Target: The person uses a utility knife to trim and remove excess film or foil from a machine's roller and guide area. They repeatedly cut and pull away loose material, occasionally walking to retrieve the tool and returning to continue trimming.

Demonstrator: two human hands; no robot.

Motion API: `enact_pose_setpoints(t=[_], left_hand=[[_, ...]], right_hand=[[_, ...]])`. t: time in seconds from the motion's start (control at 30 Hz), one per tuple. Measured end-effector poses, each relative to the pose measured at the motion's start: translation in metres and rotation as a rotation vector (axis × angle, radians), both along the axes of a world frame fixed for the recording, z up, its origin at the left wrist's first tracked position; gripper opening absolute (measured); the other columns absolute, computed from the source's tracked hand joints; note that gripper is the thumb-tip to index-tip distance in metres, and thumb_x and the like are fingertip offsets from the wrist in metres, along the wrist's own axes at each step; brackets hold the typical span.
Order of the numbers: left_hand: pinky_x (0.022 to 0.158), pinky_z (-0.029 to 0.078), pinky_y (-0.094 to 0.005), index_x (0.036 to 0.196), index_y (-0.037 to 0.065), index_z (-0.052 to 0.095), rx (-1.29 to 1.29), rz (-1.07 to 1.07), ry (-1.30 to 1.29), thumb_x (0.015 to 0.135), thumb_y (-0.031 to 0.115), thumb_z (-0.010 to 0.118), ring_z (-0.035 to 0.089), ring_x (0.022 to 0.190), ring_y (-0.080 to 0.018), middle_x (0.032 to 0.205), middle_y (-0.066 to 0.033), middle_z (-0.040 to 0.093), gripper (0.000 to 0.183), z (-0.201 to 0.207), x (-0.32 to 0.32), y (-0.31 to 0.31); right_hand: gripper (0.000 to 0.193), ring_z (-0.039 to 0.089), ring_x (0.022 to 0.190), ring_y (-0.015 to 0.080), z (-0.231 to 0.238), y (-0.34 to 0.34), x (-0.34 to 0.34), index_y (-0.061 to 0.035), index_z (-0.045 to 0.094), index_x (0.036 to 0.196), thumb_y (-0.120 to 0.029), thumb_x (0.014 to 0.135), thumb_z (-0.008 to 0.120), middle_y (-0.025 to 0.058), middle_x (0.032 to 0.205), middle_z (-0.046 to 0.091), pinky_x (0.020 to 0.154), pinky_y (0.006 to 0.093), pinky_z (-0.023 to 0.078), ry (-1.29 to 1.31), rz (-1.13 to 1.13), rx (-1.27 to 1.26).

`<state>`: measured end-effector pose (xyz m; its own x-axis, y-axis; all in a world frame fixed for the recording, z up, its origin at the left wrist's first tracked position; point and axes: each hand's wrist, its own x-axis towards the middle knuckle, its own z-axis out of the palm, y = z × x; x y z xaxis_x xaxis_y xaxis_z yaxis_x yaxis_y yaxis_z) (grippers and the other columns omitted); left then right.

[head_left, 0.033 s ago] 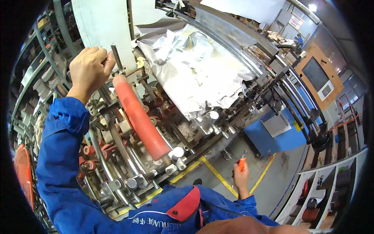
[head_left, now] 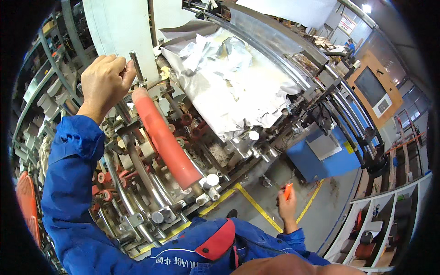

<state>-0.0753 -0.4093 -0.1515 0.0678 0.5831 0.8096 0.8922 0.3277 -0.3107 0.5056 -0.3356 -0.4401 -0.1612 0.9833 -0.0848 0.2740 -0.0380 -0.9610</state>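
My left hand is closed in a fist at the upper left, thumb against the fingers. It is beside an upright metal bar at the far end of a red roller; whatever it grips, if anything, is hidden. Low on the right, my right hand is wrapped round an orange utility knife, held over the floor beside the machine. Its thin tip is hard to make out. Crumpled silvery-white sheet material covers the machine bed right of the roller.
Steel rods and red wheels fill the machine frame at left. A blue cabinet stands at right, below a panel with a screen. White shelving is at lower right. Yellow lines mark the floor.
My right hand has shifted slightly right and down with the utility knife, which has tilted a little. My left hand and the red roller stay in place.
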Motion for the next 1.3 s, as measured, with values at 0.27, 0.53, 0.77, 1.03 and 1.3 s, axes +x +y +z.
enact_pose_setpoints(t=[0.27, 0.53, 0.77, 1.03, 1.3], left_hand=[[0.061, 0.049, -0.0389, 0.067, 0.011, 0.062, -0.018, -0.04, -0.001, 0.09, 0.028, 0.072, 0.06, 0.067, -0.0249, 0.067, -0.0048, 0.057, 0.031, -0.001, -0.007, -0.003], [0.057, 0.047, -0.0386, 0.064, 0.01, 0.058, 0.064, -0.092, 0.018, 0.087, 0.022, 0.075, 0.057, 0.062, -0.0259, 0.064, -0.0062, 0.054, 0.031, -0.001, -0.003, 0.001], [0.053, 0.042, -0.0387, 0.062, 0.007, 0.049, 0.112, -0.156, 0.014, 0.084, 0.012, 0.075, 0.051, 0.058, -0.0265, 0.063, -0.0096, 0.044, 0.035, -0.002, -0.004, 0.006], [0.051, 0.039, -0.0388, 0.062, 0.006, 0.048, 0.123, -0.195, -0.03, 0.084, 0.009, 0.076, 0.048, 0.058, -0.0258, 0.063, -0.0085, 0.044, 0.036, -0.003, -0.004, 0.007], [0.052, 0.042, -0.0371, 0.063, 0.007, 0.05, 0.135, -0.208, -0.032, 0.083, 0.011, 0.078, 0.05, 0.058, -0.0252, 0.063, -0.0079, 0.046, 0.035, -0.003, -0.004, 0.006]], right_hand=[[0.032, 0.055, 0.068, 0.0065, 0.105, 0.006, -0.051, -0.0014, 0.055, 0.128, -0.02, 0.103, 0.063, 0.001, 0.084, 0.06, 0.058, 0.0221, 0.044, 0.11, 0.113, 0.226], [0.038, 0.053, 0.078, 0.0097, 0.124, 0.028, -0.079, -0.0017, 0.053, 0.129, -0.014, 0.096, 0.068, 0.0014, 0.089, 0.057, 0.072, 0.0265, 0.046, -0.075, 0.193, 0.299], [0.045, 0.052, 0.082, 0.0104, 0.153, 0.042, -0.086, -0.0029, 0.044, 0.125, -0.015, 0.093, 0.073, 0.0032, 0.093, 0.056, 0.076, 0.0268, 0.046, 0.04, 0.207, 0.405], [0.037, 0.052, 0.084, 0.01, 0.184, 0.046, -0.099, -0.0031, 0.048, 0.121, -0.018, 0.097, 0.072, 0.0024, 0.096, 0.055, 0.078, 0.0265, 0.046, -0.028, 0.157, 0.452], [0.035, 0.06, 0.079, 0.0151, 0.306, 0.072, -0.139, -0.0003, 0.062, 0.122, -0.019, 0.095, 0.074, 0.0085, 0.092, 0.063, 0.074, 0.0276, 0.049, -0.501, 0.141, 0.921]])
